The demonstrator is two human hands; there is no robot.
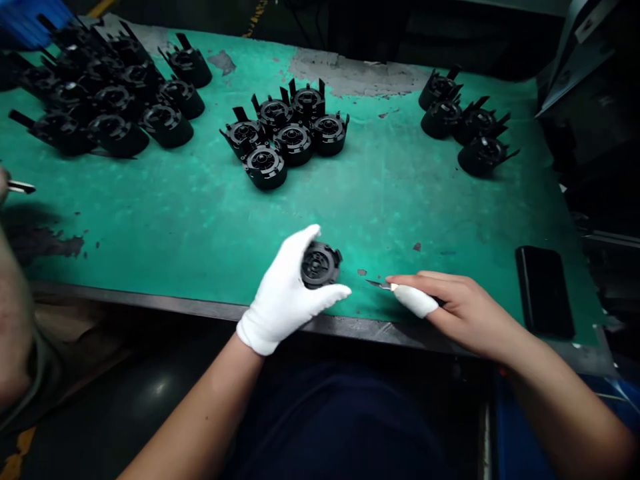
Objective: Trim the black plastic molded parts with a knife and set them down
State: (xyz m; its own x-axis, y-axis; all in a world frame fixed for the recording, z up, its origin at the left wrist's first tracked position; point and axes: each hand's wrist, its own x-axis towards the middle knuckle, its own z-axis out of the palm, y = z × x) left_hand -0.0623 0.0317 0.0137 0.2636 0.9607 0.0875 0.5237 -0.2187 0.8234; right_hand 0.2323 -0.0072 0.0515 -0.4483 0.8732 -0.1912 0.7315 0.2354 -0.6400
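My left hand (287, 287), in a white glove, is wrapped round a round black plastic housing (320, 265) near the table's front edge. The housing's ribbed, circular face is turned up, and part of its side is hidden by the glove. To the right, my right hand (445, 300) grips a small craft knife (384, 285) with a thin pointed blade. A white cover sits on that hand's thumb; the rest of the hand is bare. The blade points left toward the housing, apart from it.
On the green tabletop (380, 193), several similar black housings (293, 141) stand mid-table, with more housings (117, 133) at left and a few (480, 150) at right. A black phone-like slab (545, 290) lies at right. Another person's hand (4, 185) holds a tool at the left edge.
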